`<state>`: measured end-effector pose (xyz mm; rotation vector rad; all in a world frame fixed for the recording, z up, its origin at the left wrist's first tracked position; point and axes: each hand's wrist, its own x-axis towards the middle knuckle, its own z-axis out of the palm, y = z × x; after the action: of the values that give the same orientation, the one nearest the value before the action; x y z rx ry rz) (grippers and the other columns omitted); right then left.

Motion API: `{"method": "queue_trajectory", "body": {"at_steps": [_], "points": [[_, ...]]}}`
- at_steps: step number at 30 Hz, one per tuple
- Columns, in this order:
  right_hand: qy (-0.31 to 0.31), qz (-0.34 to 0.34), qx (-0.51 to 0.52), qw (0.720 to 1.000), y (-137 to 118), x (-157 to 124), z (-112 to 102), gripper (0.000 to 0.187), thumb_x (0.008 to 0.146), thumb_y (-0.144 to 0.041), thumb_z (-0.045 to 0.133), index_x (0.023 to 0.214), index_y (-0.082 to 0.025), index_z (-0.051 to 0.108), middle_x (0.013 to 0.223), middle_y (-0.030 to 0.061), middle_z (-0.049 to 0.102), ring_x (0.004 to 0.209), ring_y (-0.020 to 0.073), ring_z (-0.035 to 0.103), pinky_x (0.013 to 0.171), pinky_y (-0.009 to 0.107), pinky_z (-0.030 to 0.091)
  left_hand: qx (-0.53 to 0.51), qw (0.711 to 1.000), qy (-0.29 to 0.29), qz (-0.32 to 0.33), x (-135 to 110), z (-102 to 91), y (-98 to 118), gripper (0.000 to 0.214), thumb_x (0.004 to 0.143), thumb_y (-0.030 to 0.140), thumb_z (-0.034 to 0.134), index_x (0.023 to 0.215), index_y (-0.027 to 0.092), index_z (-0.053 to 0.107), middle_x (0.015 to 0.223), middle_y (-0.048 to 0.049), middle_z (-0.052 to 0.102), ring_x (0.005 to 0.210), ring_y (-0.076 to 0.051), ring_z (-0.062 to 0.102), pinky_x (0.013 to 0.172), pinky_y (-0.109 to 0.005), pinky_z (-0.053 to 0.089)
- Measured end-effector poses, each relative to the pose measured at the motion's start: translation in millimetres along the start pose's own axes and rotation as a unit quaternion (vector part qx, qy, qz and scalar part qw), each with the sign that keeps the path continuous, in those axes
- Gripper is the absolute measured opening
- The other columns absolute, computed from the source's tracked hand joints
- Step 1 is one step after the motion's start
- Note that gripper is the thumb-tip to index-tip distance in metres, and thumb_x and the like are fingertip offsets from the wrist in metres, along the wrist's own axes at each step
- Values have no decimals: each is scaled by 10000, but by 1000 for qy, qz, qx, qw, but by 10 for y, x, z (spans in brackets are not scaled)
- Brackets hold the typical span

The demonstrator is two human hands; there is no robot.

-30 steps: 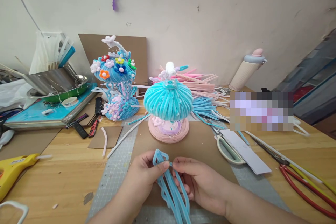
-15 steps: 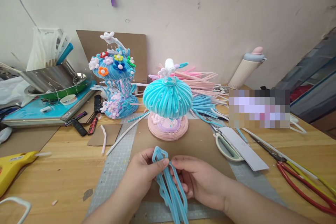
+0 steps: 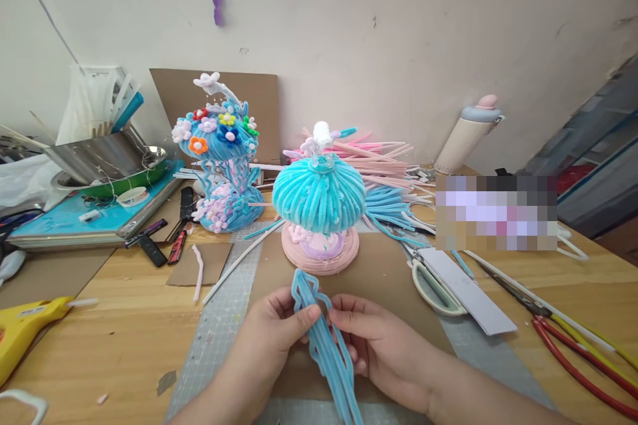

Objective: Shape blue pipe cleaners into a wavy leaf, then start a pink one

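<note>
A bundle of light blue pipe cleaners [image 3: 326, 352], bent over at the top, hangs between my hands above the cardboard. My left hand [image 3: 282, 332] pinches the bundle near its looped upper end, thumb in front. On its right side, my right hand [image 3: 371, 329] grips one strand between thumb and fingertips; its lower fingers are partly behind the bundle. Just beyond stands a turquoise fuzzy dome [image 3: 319, 196] over a round pink base [image 3: 319, 255], topped by a white piece. To its left is a finished-looking blue mushroom-shaped piece [image 3: 216, 136] covered with small flowers.
Green-handled scissors [image 3: 438, 289] and a white card [image 3: 471, 292] lie at right, with red-handled pliers [image 3: 573, 358] beyond. A yellow glue gun [image 3: 32, 329] rests at left. Pink pipe cleaners [image 3: 383, 153] pile behind the dome; a bottle [image 3: 468, 136] leans by the wall.
The strand by my right hand now bows outward from the bundle near the top. Both hands stay close to where they were; the whole view has shifted slightly down.
</note>
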<state>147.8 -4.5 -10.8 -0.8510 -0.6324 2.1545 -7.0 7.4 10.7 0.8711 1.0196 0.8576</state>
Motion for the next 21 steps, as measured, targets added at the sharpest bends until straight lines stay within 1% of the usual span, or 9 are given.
{"method": "queue_trajectory", "body": {"at_steps": [3,4,5,8,12,15,18,21], "points": [[12,-13,4,1000,4,-1,0,174,748,-274,620,777,-133,523,599,-24,500,455,32,345,416,178,173,-30,998,-48,-14,-4,25,-8,226,663,282,687,814,121,639,652,-54,668,591,-181,605,628,-295,434],[15,-15,5,1000,7,0,0,169,751,-270,619,786,-133,525,602,-23,503,457,32,346,418,179,174,-25,998,-52,-20,-3,28,-9,224,670,288,681,812,119,643,641,-55,666,585,-178,601,626,-294,433],[18,-15,7,1000,8,2,-1,166,752,-266,619,793,-135,527,601,-23,505,458,32,349,420,179,177,-12,998,-49,-26,-1,28,-10,222,674,298,678,799,117,649,622,-53,662,571,-169,590,607,-282,426],[20,-10,18,1000,4,10,-4,154,755,-259,615,801,-140,528,599,-24,505,460,34,360,427,181,189,27,999,-14,-29,6,22,1,219,680,324,670,768,124,660,589,-35,652,525,-125,542,531,-229,380],[25,6,16,1000,-24,6,-1,169,740,-271,616,731,-137,514,579,-34,478,439,35,357,411,183,182,49,998,21,-25,-1,34,33,247,635,349,699,734,127,657,566,-17,639,457,-86,464,440,-200,296],[34,14,9,999,-38,-4,-1,186,727,-284,621,710,-138,506,569,-34,480,433,37,362,408,185,187,42,999,18,-24,-12,51,50,256,610,339,717,737,128,649,572,-21,644,479,-97,494,445,-197,303],[24,16,4,1000,-35,-7,-5,180,734,-284,612,728,-137,509,577,-31,490,432,35,348,409,182,186,22,999,13,-24,-16,53,51,261,601,325,725,756,135,633,598,-23,649,489,-104,517,447,-193,313],[21,14,-2,1000,-21,-6,-8,185,735,-290,611,726,-140,503,580,-30,490,434,35,345,409,179,190,28,999,17,-15,-15,41,41,279,621,340,711,796,136,634,605,-21,642,485,-105,513,440,-195,307]]}}
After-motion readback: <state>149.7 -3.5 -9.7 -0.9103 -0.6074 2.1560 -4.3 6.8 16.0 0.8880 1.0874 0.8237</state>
